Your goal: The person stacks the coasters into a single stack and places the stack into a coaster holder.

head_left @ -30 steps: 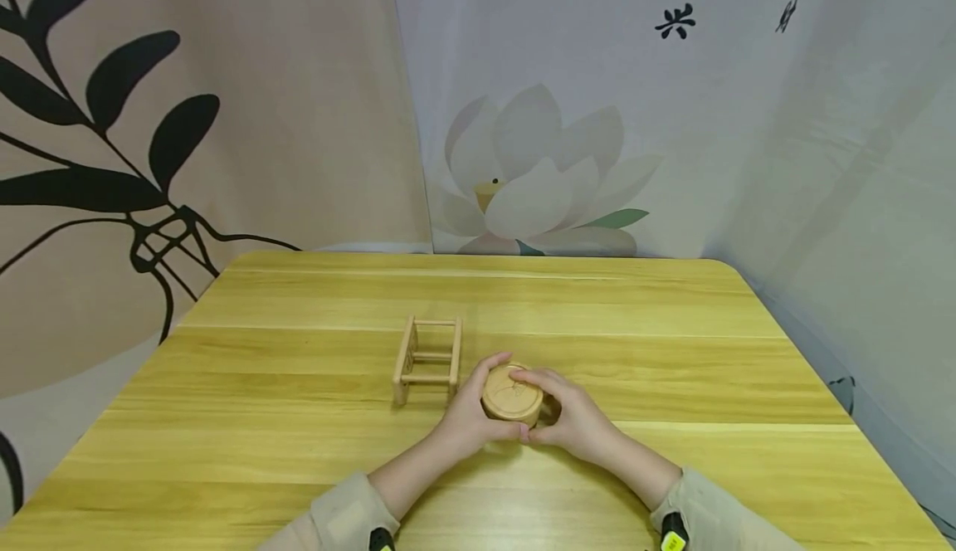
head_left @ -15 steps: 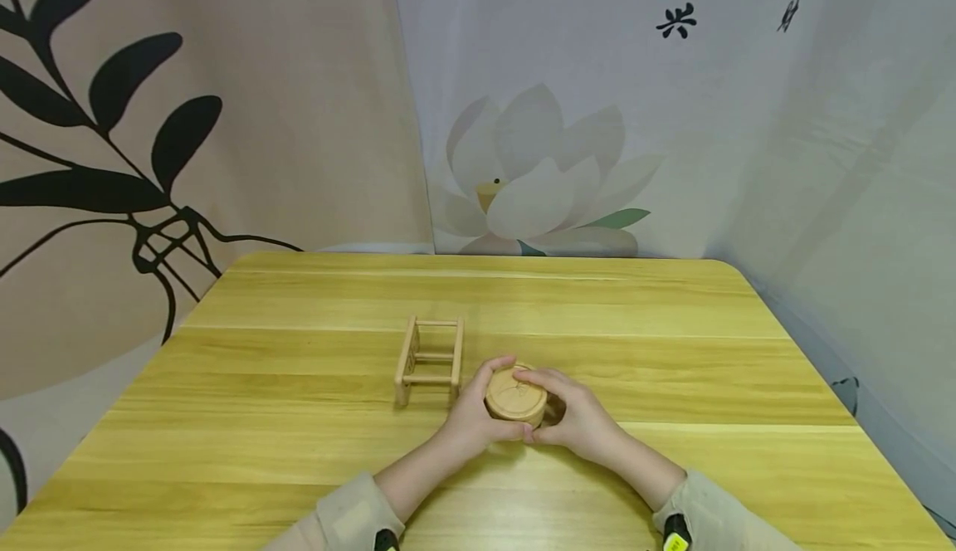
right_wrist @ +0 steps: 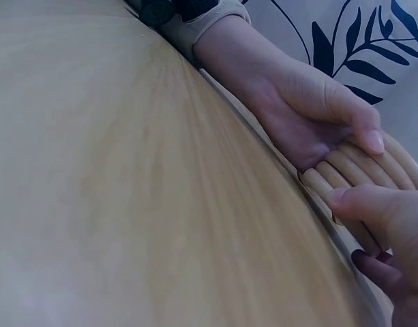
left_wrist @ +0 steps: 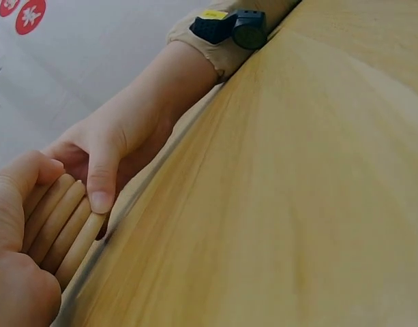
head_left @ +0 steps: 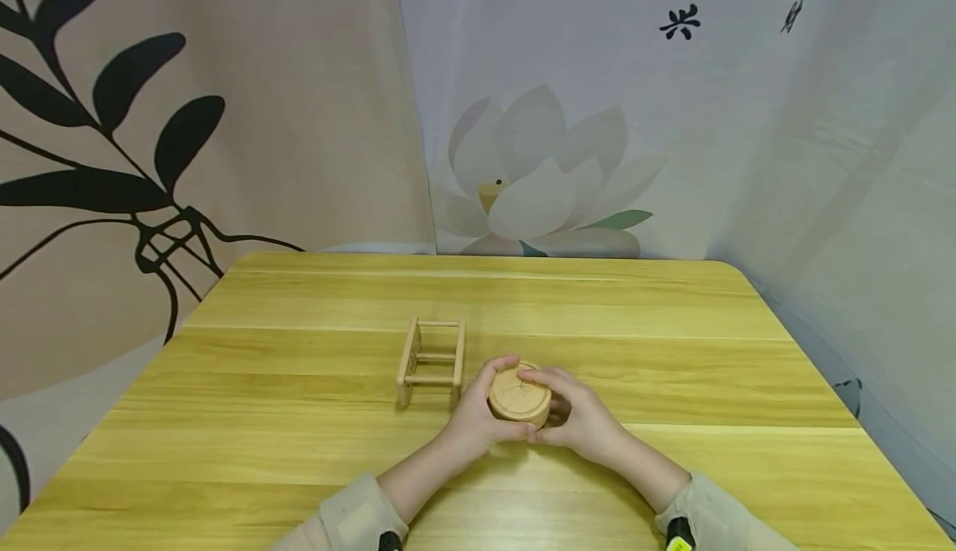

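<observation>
A stack of several round wooden coasters (head_left: pixel 517 400) is held between both hands near the middle of the table. My left hand (head_left: pixel 478 420) grips its left side, fingers curled round the far edge and thumb at the near edge. On the right side my right hand (head_left: pixel 586 420) grips the same stack, with a finger over the top disc. Both thumbs meet at the front. The layered edges of the coasters (left_wrist: pixel 55 221) show in the left wrist view, and again as coasters (right_wrist: pixel 362 167) in the right wrist view. Palms and fingers hide part of the stack.
Just left of and beyond the hands stands a small wooden rack (head_left: pixel 431 380) with side frames and crossbars. The wooden table (head_left: pixel 299 435) reaches back to a curtain (head_left: pixel 321 119) printed with leaves and a lotus.
Both hands keep their grip on the coasters. The whole head view has shifted slightly, table and hands together; the rack stays in place on the table.
</observation>
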